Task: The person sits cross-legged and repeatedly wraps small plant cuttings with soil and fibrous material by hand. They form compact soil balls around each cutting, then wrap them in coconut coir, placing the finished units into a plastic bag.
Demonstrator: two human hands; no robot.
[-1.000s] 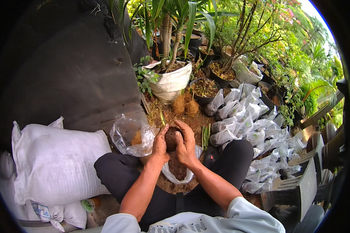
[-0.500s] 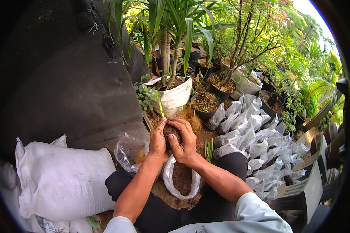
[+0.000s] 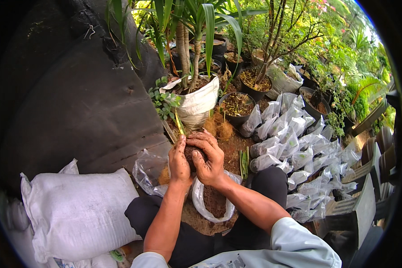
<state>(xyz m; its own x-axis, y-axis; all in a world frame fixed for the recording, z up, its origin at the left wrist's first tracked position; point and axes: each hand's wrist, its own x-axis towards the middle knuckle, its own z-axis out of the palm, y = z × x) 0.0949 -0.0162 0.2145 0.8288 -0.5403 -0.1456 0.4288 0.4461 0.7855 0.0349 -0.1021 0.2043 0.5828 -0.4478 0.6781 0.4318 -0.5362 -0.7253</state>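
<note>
Cupped between my two hands is a rounded clump of dark, moist soil (image 3: 194, 157). My left hand (image 3: 179, 163) closes round its left side, and my right hand (image 3: 211, 161) wraps over the top and right, its thumb pressed on the near face. A narrow yellow-green leaf (image 3: 179, 123) rises just beyond my left fingertips; its base is hidden. Both hands are smeared with soil. Below them, between my legs, stands an open clear plastic bag (image 3: 200, 204) with brown soil (image 3: 214, 202) inside. My right forearm crosses above part of its rim.
A crumpled clear bag (image 3: 144, 172) lies left of my hands, near a full white sack (image 3: 80, 210). Many soil-filled plastic bags (image 3: 299, 156) crowd the right. Ahead are coconut husks (image 3: 219, 127), cut leaves (image 3: 244, 163), a white planter sack (image 3: 198, 105) and black pots (image 3: 236, 109).
The view has shifted slightly. My hands stay closed round the soil clump and sit a little further left relative to the open bag; less of the clump shows.
</note>
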